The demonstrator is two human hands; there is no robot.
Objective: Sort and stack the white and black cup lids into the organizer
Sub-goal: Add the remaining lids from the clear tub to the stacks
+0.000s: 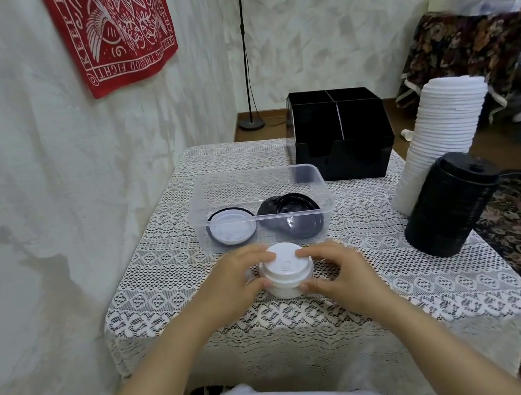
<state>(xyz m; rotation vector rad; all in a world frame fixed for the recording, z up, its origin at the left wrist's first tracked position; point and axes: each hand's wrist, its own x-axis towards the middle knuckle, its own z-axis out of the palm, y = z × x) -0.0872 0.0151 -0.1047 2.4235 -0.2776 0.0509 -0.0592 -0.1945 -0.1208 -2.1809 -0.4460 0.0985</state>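
Both hands, left hand [232,280] and right hand [341,270], pinched the small white lid stack [286,269] at the table's near edge. Light, slick plastic; probably best gripped by the rims.

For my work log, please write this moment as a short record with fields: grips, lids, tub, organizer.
left grip: holds small white stack, left side
right grip: holds same stack, right side
tub: behind that stack; white lid nested in a black one, black lids beside it
organizer: behind tub, four compartments
tall white stack: right of tub, leaning
black stack: in front of it
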